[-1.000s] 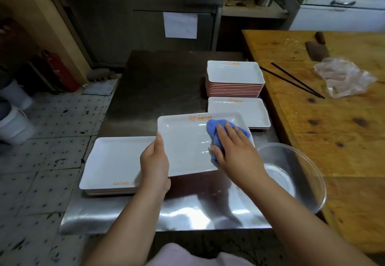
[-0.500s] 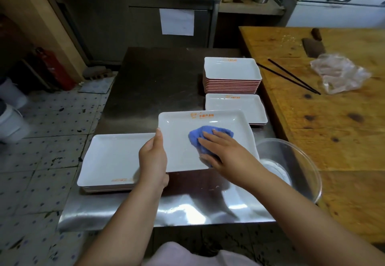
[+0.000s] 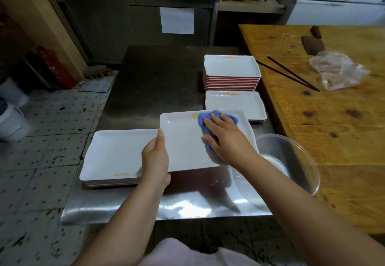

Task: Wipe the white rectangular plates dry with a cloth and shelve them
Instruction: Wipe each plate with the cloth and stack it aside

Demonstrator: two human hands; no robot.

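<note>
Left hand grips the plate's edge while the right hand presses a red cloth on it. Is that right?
Not quite. The head view shows the cloth is blue, not red. The rest holds: the left hand grips the plate's edge and the right hand presses the cloth on it.

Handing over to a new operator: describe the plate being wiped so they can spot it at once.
Start at the steel table left of the wooden counter. Near its front edge, between a low pile of plates and a clear bowl, is the white plate. It alone is lifted off the table, held by the left hand, with the right hand pressing a blue cloth on it.
</note>
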